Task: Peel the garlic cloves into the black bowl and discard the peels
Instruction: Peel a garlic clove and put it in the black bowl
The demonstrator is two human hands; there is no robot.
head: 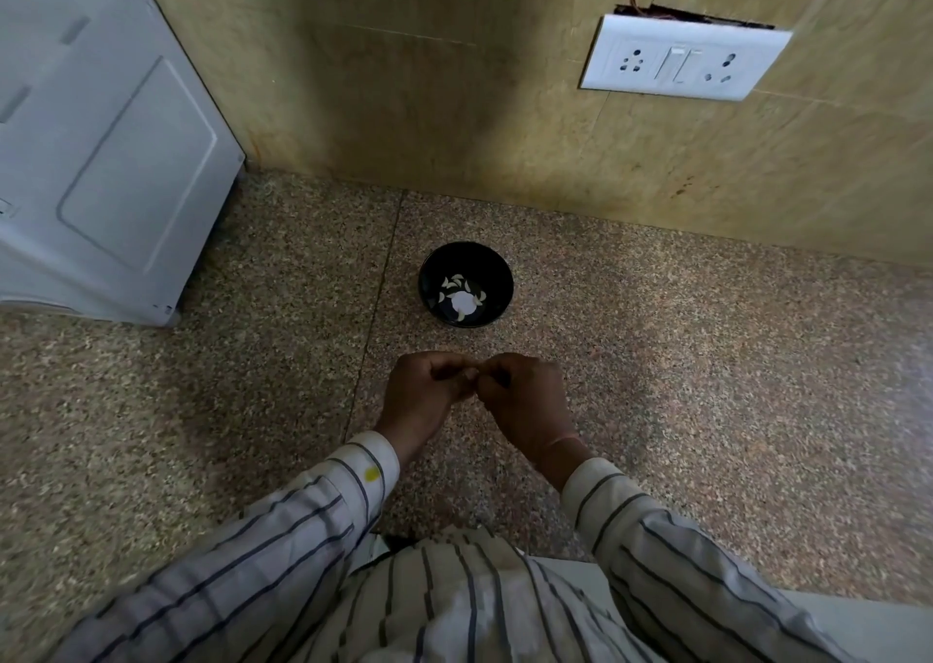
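Already the black bowl (465, 284) holds a small heap of pale peeled garlic cloves (462, 296) on its floor, so the peeling looks well under way — how many cloves remain I cannot tell, since no unpeeled stock shows. Just in front of the bowl the left hand (429, 390) and right hand (520, 394) meet fingertip to fingertip, both curled and pinching something small between them — probably a clove being stripped, though it is mostly hidden.
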